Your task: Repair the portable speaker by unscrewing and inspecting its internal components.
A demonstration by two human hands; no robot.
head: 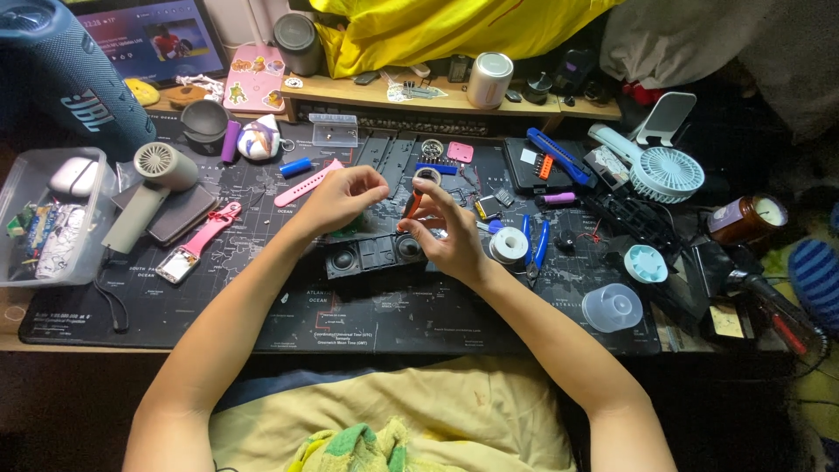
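A speaker module (376,255) lies on the desk mat (262,315), below both hands, a solder spool (508,246) at its right.

A dark world-map desk mat (262,323) is covering the wooden desk, carrying a black speaker bar (376,255) at centre, with a clear plastic box (52,218) lying far left of it and a solder spool (508,246) sitting just right.

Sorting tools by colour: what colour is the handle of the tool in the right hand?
Orange-red handle, pinched by the right hand; head view.
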